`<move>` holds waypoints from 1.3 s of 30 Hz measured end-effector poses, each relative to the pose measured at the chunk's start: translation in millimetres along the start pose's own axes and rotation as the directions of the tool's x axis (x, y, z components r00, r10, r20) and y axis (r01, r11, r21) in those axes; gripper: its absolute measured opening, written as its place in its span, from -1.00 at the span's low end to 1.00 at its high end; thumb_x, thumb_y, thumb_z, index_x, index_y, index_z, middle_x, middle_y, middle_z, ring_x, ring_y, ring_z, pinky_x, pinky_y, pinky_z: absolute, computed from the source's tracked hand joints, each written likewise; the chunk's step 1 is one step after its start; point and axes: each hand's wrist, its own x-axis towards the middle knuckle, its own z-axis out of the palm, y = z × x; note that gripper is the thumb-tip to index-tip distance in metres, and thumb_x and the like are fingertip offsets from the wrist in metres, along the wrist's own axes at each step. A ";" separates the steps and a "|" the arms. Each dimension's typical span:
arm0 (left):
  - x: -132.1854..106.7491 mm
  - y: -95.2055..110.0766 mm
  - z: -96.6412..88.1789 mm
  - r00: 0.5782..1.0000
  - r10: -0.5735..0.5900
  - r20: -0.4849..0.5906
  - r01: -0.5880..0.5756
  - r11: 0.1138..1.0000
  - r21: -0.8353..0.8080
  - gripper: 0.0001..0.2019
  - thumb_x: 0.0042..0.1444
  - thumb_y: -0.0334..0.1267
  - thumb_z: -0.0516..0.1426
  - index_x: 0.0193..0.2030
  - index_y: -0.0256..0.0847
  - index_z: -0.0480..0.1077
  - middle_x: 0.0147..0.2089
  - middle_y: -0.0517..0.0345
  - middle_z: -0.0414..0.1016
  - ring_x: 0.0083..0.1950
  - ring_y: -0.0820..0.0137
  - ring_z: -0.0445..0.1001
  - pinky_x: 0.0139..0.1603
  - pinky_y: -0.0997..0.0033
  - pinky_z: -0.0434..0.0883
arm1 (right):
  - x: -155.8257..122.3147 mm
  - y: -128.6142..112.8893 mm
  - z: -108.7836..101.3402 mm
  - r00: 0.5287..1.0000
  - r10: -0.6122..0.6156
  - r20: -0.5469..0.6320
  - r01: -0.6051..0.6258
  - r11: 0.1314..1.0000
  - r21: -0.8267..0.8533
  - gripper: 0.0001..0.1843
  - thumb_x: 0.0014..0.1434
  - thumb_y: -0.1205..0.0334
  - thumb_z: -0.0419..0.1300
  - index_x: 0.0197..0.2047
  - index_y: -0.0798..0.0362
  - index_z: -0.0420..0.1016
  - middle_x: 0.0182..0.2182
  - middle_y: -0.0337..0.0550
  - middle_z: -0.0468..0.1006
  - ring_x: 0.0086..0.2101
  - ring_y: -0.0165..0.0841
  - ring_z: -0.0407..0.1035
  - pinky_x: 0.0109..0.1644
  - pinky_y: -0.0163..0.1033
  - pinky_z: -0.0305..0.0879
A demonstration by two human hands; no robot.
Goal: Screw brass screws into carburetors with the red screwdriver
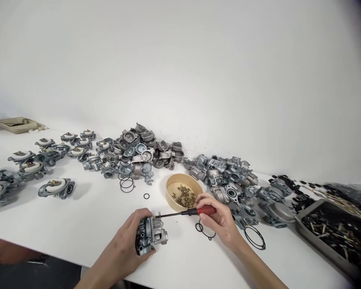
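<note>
My left hand is wrapped round a grey metal carburetor near the front edge of the table, its bowl side turned to the right. In my right hand is a screwdriver with a red and black handle. Its thin shaft points left, and the tip meets the upper right part of the carburetor; a small brass-coloured screw seems to sit at the tip. Just behind the shaft stands a round tan bowl with many small brass-coloured screws. Black rubber rings lie below the screwdriver.
A heap of metal bowls lies against the wall, and carburetor bodies are piled to the right. Carburetors with white floats stand at left. More rubber rings and a metal tray of small parts are at right.
</note>
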 end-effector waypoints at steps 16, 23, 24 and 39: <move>1.1 -2.1 -8.6 0.989 0.110 0.103 -0.110 0.994 -0.006 -0.23 0.13 -0.51 0.32 0.37 0.14 0.12 0.34 -0.01 0.42 0.36 0.11 0.48 0.33 0.14 0.50 | -1.3 5.5 -4.1 0.998 0.054 0.032 -0.057 0.996 0.069 -0.70 0.31 -0.05 0.38 -0.12 0.01 0.57 -0.19 -0.10 0.47 -0.58 -0.53 0.18 -0.55 -0.33 0.08; 3.7 -0.8 -9.1 0.981 0.161 0.109 -0.161 0.987 -0.017 -0.29 0.17 -0.48 0.31 0.35 0.10 0.15 0.31 -0.04 0.44 0.36 0.09 0.45 0.32 0.13 0.50 | -1.2 2.8 -2.7 0.999 0.040 0.006 -0.040 0.998 -0.041 -0.65 0.38 -0.10 0.28 -0.18 0.04 0.58 -0.23 -0.05 0.50 -0.51 -0.44 0.30 -0.50 -0.31 0.18; 4.0 -0.2 -9.7 0.980 0.166 0.105 -0.165 0.986 -0.018 -0.30 0.18 -0.48 0.31 0.35 0.09 0.15 0.31 -0.05 0.44 0.36 0.09 0.46 0.31 0.14 0.50 | -1.5 2.1 -3.8 0.999 0.016 0.028 -0.016 1.000 -0.019 -0.69 0.34 -0.07 0.33 -0.14 0.03 0.60 -0.12 0.00 0.50 -0.47 -0.42 0.31 -0.48 -0.30 0.20; 3.8 2.8 -10.4 0.973 0.210 0.097 -0.210 0.978 -0.006 -0.36 0.22 -0.45 0.30 0.32 0.06 0.15 0.27 -0.06 0.44 0.33 0.09 0.45 0.28 0.16 0.49 | -1.5 0.5 -2.5 0.999 0.032 0.016 -0.032 0.999 -0.022 -0.66 0.36 -0.11 0.30 -0.16 0.02 0.55 -0.29 -0.11 0.48 -0.52 -0.43 0.22 -0.52 -0.32 0.09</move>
